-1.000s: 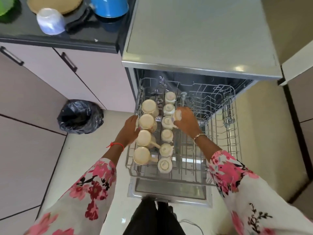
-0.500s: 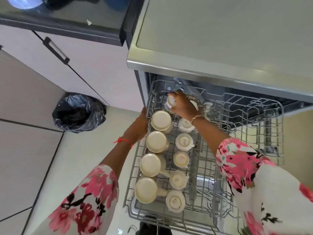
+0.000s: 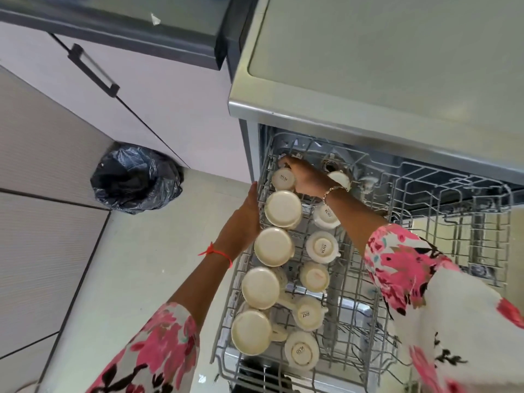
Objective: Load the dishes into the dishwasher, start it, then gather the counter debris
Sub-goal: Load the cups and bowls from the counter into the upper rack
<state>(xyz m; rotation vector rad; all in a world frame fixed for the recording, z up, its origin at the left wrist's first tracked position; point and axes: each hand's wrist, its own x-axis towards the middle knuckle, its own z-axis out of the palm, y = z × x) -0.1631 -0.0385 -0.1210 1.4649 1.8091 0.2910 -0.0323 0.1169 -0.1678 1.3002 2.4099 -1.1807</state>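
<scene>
Rack (image 3: 365, 321) is drawn out of the dishwasher (image 3: 368, 66), whose steel top edge overhangs the rack's far end at 12 o'clock. The right half of the rack, 1 to 5 o'clock, is bare wire with open room. The left half holds upturned cups (image 3: 273, 246) in two columns, wide ones along the 9 o'clock rim and smaller ones just beside them toward the centre, all packed close. Outside the left rim is open floor (image 3: 147, 251). A bin lined with a black bag (image 3: 136, 182) stands well apart at 10 o'clock, against the cabinet (image 3: 158, 89).

Left hand (image 3: 243, 219) lies flat against the outside of the rack's left rim at 9 o'clock, fingers straight, touching the wire beside the second wide cup.

Right hand (image 3: 307, 180) reaches across to the rack's 11 o'clock corner. Its fingers are curled and seem to grip the far small cup (image 3: 283, 179), though the hand hides the contact. Another small cup (image 3: 338, 178) shows just behind its wrist.
</scene>
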